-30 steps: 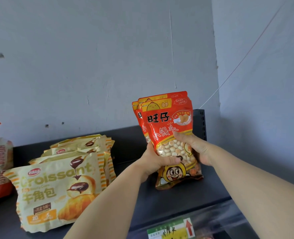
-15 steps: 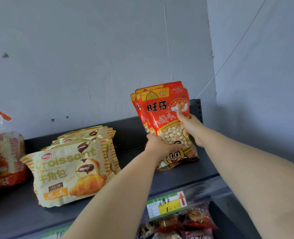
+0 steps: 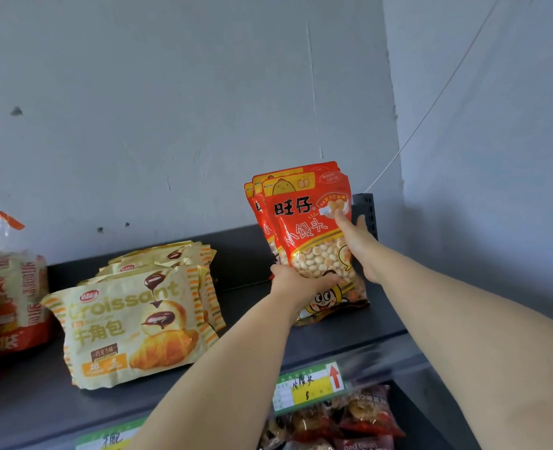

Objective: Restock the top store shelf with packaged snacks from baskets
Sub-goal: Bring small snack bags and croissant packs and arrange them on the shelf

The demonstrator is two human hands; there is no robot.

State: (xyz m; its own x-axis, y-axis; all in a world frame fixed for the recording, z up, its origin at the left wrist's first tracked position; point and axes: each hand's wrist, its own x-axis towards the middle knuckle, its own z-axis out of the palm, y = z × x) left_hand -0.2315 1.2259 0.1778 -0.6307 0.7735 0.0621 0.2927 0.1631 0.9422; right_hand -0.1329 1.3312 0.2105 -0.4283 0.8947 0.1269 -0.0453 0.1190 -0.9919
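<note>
A bunch of red snack pouches (image 3: 304,222) with round biscuits showing through a window stands upright at the right end of the dark top shelf (image 3: 333,332). My left hand (image 3: 301,284) grips the pouches low on their left side, thumb across the front. My right hand (image 3: 356,241) holds their right edge higher up, thumb on the front near the round label and fingers behind. The pouches' bottoms touch the shelf.
A row of cream croissant packs (image 3: 138,323) stands on the shelf's middle. Orange and clear bread bags (image 3: 5,287) are at the far left. A black upright post (image 3: 367,212) is behind the pouches. Price tags (image 3: 310,384) line the shelf edge, with red snack packs (image 3: 366,414) below.
My right hand has slid up the pouches' right edge from the window to the round label. The pouches stand more upright and further back on the shelf. My left hand keeps its hold.
</note>
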